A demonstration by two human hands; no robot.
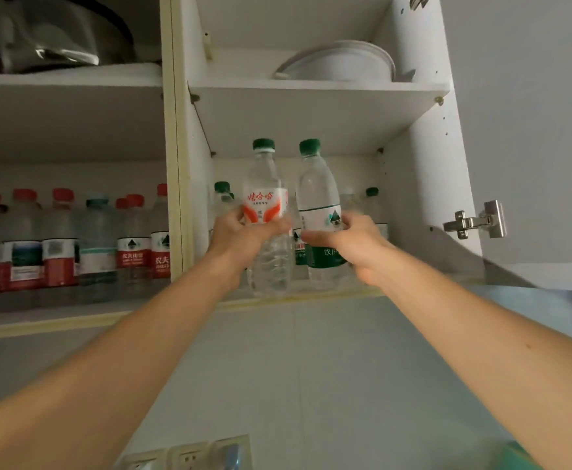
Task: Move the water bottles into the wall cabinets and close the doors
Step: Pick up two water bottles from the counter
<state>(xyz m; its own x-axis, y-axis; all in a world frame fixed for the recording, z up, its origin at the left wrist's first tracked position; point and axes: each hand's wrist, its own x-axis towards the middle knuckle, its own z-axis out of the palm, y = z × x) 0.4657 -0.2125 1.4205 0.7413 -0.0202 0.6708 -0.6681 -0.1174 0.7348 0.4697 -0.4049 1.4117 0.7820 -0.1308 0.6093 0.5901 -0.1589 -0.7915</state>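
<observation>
My left hand (240, 234) grips a clear water bottle (265, 184) with a green cap and a red and white label, held upright at the front of the right wall cabinet's lower shelf (298, 295). Beside it, my right hand (352, 245) grips a green-capped bottle (316, 188) with a white and green label. Both bottles stand at the shelf's front edge. Behind them, more green-capped bottles (222, 195) are partly hidden. The left cabinet holds several bottles with red caps (57, 245) on its lower shelf.
White plates (342, 62) sit on the right cabinet's upper shelf. Dark cookware (50, 35) fills the left cabinet's top shelf. The right cabinet door (549, 147) is swung open on a metal hinge (474, 222). Wall sockets (189, 452) are below on the tiled wall.
</observation>
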